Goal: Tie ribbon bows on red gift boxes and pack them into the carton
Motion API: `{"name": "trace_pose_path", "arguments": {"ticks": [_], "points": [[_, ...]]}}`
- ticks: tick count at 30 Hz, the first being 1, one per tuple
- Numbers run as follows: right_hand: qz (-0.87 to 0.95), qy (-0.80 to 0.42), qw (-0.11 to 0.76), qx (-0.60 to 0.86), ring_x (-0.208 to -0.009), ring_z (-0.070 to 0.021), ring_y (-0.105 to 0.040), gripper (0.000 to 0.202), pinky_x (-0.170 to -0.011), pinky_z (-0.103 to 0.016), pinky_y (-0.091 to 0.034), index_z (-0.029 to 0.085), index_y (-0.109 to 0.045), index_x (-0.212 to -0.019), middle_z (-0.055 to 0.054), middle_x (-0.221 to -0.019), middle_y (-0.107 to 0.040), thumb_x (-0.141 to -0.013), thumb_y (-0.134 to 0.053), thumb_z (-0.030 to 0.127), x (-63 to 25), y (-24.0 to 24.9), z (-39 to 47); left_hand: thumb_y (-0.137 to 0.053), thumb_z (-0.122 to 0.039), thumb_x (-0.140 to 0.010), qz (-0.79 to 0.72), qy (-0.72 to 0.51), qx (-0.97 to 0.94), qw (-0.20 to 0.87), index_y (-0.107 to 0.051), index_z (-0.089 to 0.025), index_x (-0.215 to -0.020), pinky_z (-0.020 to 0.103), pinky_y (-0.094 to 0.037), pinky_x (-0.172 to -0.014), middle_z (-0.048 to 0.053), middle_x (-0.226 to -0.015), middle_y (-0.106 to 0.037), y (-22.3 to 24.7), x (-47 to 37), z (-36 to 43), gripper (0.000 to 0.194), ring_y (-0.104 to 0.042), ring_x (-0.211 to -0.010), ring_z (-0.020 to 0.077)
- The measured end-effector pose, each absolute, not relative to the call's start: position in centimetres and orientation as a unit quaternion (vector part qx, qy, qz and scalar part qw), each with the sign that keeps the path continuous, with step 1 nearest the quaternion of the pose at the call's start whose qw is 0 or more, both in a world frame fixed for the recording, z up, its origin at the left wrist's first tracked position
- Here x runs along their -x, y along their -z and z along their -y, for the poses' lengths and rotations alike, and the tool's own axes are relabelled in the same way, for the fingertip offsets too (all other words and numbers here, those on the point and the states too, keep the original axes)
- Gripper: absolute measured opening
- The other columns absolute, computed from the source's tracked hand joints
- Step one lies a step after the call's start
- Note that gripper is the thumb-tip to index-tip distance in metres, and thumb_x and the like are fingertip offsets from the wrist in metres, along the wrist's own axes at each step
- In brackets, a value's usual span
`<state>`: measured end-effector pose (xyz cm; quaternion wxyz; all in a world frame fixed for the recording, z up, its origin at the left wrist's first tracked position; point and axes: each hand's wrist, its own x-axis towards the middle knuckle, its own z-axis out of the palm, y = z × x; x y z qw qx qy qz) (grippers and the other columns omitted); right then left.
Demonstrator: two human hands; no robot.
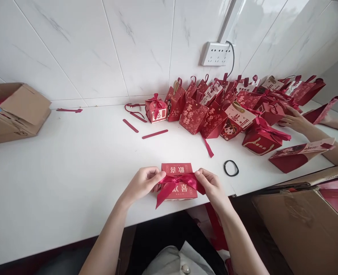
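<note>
A red box with light lettering point(184, 193) rests near the front edge of the white table. Across its top runs a dark red satin ribbon point(167, 191), tied at the middle, with one tail hanging towards the front left. My left hand point(146, 181) pinches the ribbon's left loop between thumb and fingers. On the other side, my right hand point(212, 187) pinches the right part of the ribbon. Both hands are beside the box, at about the height of its top.
Several red gift boxes point(194, 114) crowd the back right, where another person's hands point(298, 122) reach in. A black elastic loop point(231, 168) and red strips point(155, 134) lie on the table point(71, 183). Cardboard boxes stand at left point(28, 103) and lower right point(301, 221).
</note>
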<state>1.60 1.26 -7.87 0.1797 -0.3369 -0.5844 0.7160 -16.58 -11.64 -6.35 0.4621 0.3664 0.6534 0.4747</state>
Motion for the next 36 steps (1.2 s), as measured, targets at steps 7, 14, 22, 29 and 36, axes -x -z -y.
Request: {"name": "trace_pose_path", "arguments": {"ticks": [7,14,22,29,36], "points": [[0.634,-0.676,0.148,0.347,-0.051,-0.0068,-0.021,0.050,-0.047,-0.022,-0.017,0.019,-0.033,-0.060,0.006,-0.056,-0.028,-0.080,-0.052,0.060,-1.3,6.8,-1.3,-0.054,-0.042,-0.082,-0.643,-0.478,-0.364,0.475,-0.045,-0.017,-0.057,0.019,-0.031,-0.045,-0.005,-0.049,-0.046,6.0,17.0,11.5,0.036,-0.042,-0.046,0.0064],[0.537,-0.763,0.154,0.324,-0.051,-0.0071,-0.031,0.044,-0.050,-0.021,-0.026,0.019,-0.037,-0.062,0.005,-0.058,-0.038,-0.078,-0.061,0.053,-1.4,8.3,-1.2,-0.055,-0.042,-0.082,-0.615,-0.577,-0.289,0.454,-0.041,-0.017,-0.056,0.017,-0.031,-0.044,-0.006,-0.049,-0.042,8.2,15.0,11.6,0.039,-0.039,-0.044,0.0050],[0.410,-0.825,0.225,0.316,-0.052,-0.0082,-0.040,0.041,-0.052,-0.020,-0.035,0.018,-0.042,-0.059,0.004,-0.058,-0.045,-0.072,-0.070,0.046,-1.0,10.2,-0.4,-0.057,-0.045,-0.082,-0.584,-0.649,-0.251,0.419,-0.037,-0.018,-0.059,0.016,-0.027,-0.042,-0.007,-0.052,-0.038,9.4,13.6,11.8,0.040,-0.031,-0.044,0.0040],[0.399,-0.814,0.249,0.341,-0.053,-0.0097,-0.041,0.041,-0.053,-0.021,-0.037,0.020,-0.041,-0.061,0.003,-0.060,-0.046,-0.071,-0.068,0.049,-0.7,10.5,0.2,-0.056,-0.050,-0.080,-0.621,-0.625,-0.261,0.394,-0.033,-0.019,-0.058,0.019,-0.027,-0.043,-0.007,-0.051,-0.034,9.2,13.5,11.6,0.044,-0.027,-0.045,0.0053],[0.599,-0.728,0.188,0.275,-0.058,-0.0138,-0.036,0.053,-0.056,-0.027,-0.033,0.021,-0.041,-0.060,0.001,-0.060,-0.038,-0.081,-0.035,0.069,-2.9,9.3,-0.7,-0.039,-0.063,-0.079,-0.644,-0.595,-0.303,0.373,-0.042,-0.021,-0.070,0.025,-0.039,-0.056,-0.002,-0.065,-0.047,8.4,14.6,11.9,0.043,-0.044,-0.058,0.0118]]}}
